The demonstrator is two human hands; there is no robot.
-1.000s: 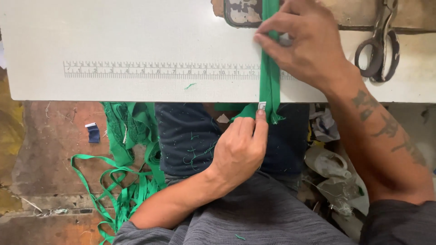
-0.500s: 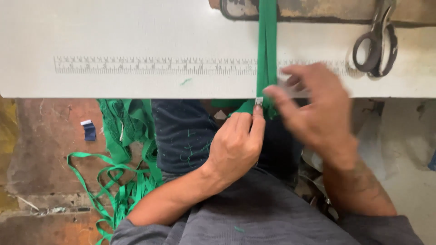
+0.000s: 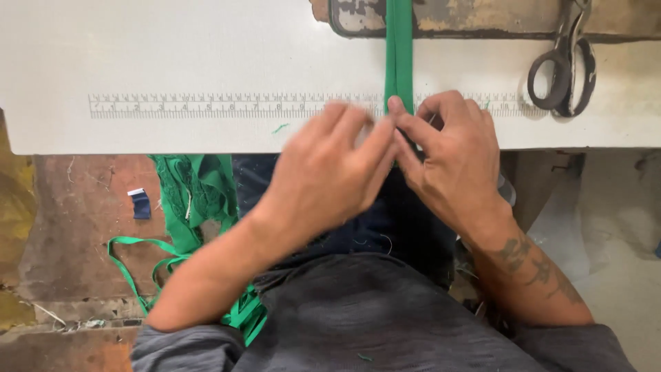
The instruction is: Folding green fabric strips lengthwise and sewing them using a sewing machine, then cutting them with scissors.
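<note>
Change: both hands have risen from the table's edge onto the tabletop and now meet at the green strip; half a second ago the left pinched it lower, below the edge.
Floor, left: a heap of green strips [image 3: 189, 200] trails down past the left forearm; a small dark blue scrap [image 3: 141, 204] lies beside it.
Table: a white tabletop [image 3: 172, 48] carries a printed ruler scale [image 3: 206, 105].
Left hand [image 3: 323, 172]: blurred, fingertips drawn together against the strip.
Green strip [image 3: 399, 48]: lies straight up the table from the fingers.
Right hand [image 3: 451, 155]: fingers together, pinching the strip's near end.
Scissors [image 3: 564, 69]: lie well right, untouched.
</note>
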